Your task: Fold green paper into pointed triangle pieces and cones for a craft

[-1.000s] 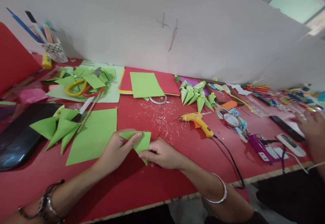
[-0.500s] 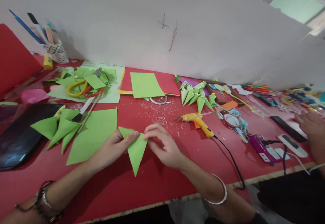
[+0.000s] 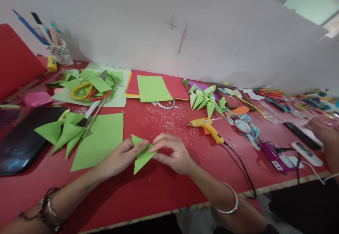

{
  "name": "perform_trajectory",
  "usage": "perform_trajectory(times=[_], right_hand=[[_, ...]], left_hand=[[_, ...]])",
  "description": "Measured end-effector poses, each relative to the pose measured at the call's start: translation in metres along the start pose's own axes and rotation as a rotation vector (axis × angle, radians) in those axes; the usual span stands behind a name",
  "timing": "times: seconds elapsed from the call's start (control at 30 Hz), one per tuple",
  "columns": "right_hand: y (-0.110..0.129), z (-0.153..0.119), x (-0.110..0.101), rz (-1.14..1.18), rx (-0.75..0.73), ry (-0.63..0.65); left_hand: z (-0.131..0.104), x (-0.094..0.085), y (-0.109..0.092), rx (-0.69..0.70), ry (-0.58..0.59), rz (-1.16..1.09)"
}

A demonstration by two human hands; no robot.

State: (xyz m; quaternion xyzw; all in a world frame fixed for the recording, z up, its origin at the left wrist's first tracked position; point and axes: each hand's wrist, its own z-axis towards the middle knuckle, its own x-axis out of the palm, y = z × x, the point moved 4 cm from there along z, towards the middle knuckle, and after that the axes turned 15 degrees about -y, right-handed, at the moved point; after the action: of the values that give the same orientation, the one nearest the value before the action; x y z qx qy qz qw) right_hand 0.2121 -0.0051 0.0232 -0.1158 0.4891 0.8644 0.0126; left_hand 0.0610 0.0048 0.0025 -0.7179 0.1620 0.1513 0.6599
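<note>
The folded green paper (image 3: 142,157) is located left of the glue gun (image 3: 208,128) and nearer the person, above the red table (image 3: 159,198). The left hand (image 3: 127,153) clamps its left part, thumb on top; the fingers beneath are largely hidden, so their spacing cannot be determined. The right hand (image 3: 173,153) pinches the right corner between thumb and forefinger; the remaining fingers are curled and partly concealed.

Farther left of the glue gun, green scraps (image 3: 100,84) cover part of the scissors (image 3: 81,92); the blades are not clearly distinguishable. The black tray (image 3: 26,138), at far left, is cut off by the frame edge. Right of the glue gun, another person's hand (image 3: 321,129) is blurred and its grip is unclear.

Labels: the glue gun carries small markings, illegible. The round disc (image 3: 242,126), right of it, shows faint, unreadable marks. Brands cannot be identified.
</note>
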Motion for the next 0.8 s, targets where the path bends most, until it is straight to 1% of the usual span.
perform_trajectory(times=[0.03, 0.1, 0.17, 0.2, 0.27, 0.4, 0.53, 0.63, 0.73, 0.8], right_hand=[[0.000, 0.000, 0.000, 0.009, 0.002, -0.008], [0.000, 0.000, 0.000, 0.027, 0.009, -0.013], [0.000, 0.000, 0.000, 0.039, 0.026, -0.005], [-0.001, 0.000, 0.001, 0.040, 0.039, 0.001], [0.000, 0.000, 0.002, 0.033, 0.065, 0.019], [0.000, 0.000, 0.004, 0.022, 0.102, 0.046], [-0.003, 0.000, 0.004, 0.012, 0.153, 0.027], [-0.005, -0.001, 0.004, -0.011, 0.181, 0.011], [-0.007, -0.001, 0.004, -0.036, 0.210, 0.002], [-0.009, -0.002, 0.004, -0.032, 0.251, -0.007]], left_hand=[[0.000, 0.000, 0.001, -0.015, 0.016, 0.014], [-0.002, 0.002, 0.004, -0.045, 0.100, 0.029], [-0.003, 0.004, 0.006, -0.018, 0.183, -0.006], [-0.003, 0.005, 0.006, -0.001, 0.204, -0.023], [-0.003, 0.005, 0.007, 0.022, 0.222, -0.038], [-0.003, 0.007, 0.006, 0.027, 0.216, -0.063], [-0.003, 0.008, 0.008, 0.037, 0.217, -0.104], [-0.003, 0.008, 0.012, 0.057, 0.260, -0.177], [-0.003, 0.008, 0.007, 0.166, 0.319, -0.281], [-0.004, 0.007, 0.001, 0.255, 0.307, -0.257]])
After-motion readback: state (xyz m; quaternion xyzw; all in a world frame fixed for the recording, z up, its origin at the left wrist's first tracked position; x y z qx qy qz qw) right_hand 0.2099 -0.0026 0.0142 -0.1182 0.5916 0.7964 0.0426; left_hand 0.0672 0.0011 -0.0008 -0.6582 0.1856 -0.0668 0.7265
